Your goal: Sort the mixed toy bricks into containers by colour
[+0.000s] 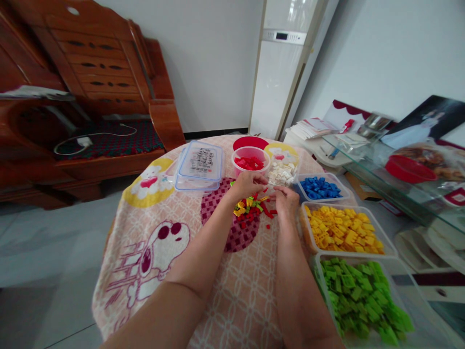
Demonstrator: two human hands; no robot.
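A small heap of mixed red, yellow and green bricks (250, 207) lies on the pink cartoon cloth (163, 242) that covers the table. My left hand (247, 183) hovers over the far side of the heap, its fingers curled close to the pieces. My right hand (286, 199) rests just right of the heap with its fingers bent down among loose red bricks. What either hand pinches is hidden. A round tub of red bricks (250, 163) stands right behind my left hand.
Along the right stand tubs of white bricks (281, 173), blue bricks (319, 188), yellow bricks (343, 229) and green bricks (359, 293). Stacked clear lids (199, 165) lie at the far left. A wooden bench (90, 97) and a glass shelf (395, 189) flank the table.
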